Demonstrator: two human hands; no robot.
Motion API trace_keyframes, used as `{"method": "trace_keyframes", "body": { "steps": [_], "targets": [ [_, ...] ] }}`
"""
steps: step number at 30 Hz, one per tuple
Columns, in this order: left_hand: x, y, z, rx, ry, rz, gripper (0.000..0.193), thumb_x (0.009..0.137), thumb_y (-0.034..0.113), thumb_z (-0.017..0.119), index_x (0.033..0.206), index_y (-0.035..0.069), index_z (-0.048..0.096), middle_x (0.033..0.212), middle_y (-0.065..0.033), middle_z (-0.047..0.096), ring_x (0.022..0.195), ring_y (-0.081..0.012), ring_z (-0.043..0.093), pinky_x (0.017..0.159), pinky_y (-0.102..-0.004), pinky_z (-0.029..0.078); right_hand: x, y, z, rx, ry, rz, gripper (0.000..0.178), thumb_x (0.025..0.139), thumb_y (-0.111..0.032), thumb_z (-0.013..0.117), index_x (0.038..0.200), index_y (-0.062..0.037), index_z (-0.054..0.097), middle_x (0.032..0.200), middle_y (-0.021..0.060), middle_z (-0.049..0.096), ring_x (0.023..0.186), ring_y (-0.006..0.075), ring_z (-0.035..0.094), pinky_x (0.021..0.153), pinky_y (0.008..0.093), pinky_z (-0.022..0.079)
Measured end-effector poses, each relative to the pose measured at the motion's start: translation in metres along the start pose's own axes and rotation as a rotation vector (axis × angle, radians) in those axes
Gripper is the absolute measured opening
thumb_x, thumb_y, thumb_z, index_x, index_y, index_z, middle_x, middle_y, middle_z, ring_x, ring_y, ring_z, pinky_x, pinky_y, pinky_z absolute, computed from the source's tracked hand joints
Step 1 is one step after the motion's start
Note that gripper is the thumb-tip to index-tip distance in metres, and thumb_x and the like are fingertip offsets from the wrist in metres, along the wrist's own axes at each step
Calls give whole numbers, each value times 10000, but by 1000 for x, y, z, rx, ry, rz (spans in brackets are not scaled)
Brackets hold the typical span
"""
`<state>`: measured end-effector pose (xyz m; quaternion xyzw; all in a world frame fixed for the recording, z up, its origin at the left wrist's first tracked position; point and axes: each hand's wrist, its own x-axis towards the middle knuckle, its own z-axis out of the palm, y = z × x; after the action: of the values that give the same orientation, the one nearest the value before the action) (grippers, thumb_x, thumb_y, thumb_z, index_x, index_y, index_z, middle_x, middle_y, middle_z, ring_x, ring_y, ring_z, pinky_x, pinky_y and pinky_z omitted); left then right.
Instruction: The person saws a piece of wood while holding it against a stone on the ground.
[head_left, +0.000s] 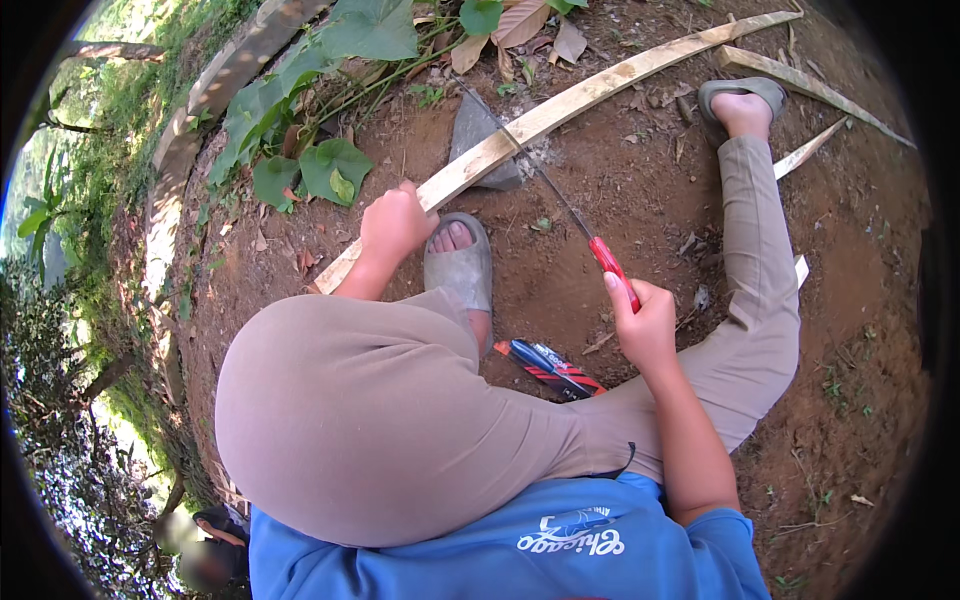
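Observation:
A long pale wooden strip [605,85] runs from beside my left knee to the far right, propped over a grey stone [478,135]. My left hand [396,226] is closed around its near end, just left of my sandalled foot. In my right hand [645,325] is the red handle of a hand saw [567,208]. Its thin dark blade crosses the strip above the stone, and the blade's tip reaches past the strip's far side. Whether the teeth have cut in is too small to tell. Pale dust [540,155] lies by the stone's right side.
A black, red and blue packet [550,368] lies on the soil between my legs. More wooden pieces [800,88] lie around my right foot. Leafy plants [325,170] grow at the far left, before a curved concrete edge [215,85]. Another person [215,555] is at the lower left.

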<state>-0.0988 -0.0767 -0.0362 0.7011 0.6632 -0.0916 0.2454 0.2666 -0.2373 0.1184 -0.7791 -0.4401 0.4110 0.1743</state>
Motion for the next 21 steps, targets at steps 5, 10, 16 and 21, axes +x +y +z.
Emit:
{"method": "trace_keyframes", "body": {
  "steps": [5, 10, 16, 21],
  "targets": [
    [1, -2, 2, -11, -2, 14, 562, 865, 398, 922, 1264, 22, 798, 1041, -253, 865, 990, -463, 859, 912, -564, 701, -5, -6, -7, 181, 17, -23, 618, 1183, -376, 769, 730, -16, 551, 643, -42, 422, 640, 80, 371, 563, 385, 297],
    [2, -1, 2, -21, -22, -1, 552, 862, 387, 920, 1253, 18, 796, 1031, -250, 864, 989, -456, 858, 918, -565, 698, 66, -49, 16, 137, 45, -162, 642, 1186, -440, 764, 740, -11, 592, 646, -45, 421, 650, 71, 377, 567, 382, 305],
    [-2, -1, -2, -57, 15, 25, 490, 872, 362, 905, 1195, 9, 797, 1018, -254, 861, 974, -463, 857, 902, -571, 697, 133, -71, 72, 216, -7, -153, 657, 1185, -457, 751, 718, -10, 632, 620, -35, 460, 611, 78, 393, 548, 387, 325],
    [-5, 0, -4, -77, 60, 55, 381, 893, 311, 873, 1080, -10, 793, 986, -263, 858, 933, -466, 861, 872, -567, 702, 151, -73, 99, 231, -19, -165, 643, 1182, -471, 751, 756, 8, 703, 624, -31, 476, 609, 84, 411, 551, 382, 338]
  ]
}}
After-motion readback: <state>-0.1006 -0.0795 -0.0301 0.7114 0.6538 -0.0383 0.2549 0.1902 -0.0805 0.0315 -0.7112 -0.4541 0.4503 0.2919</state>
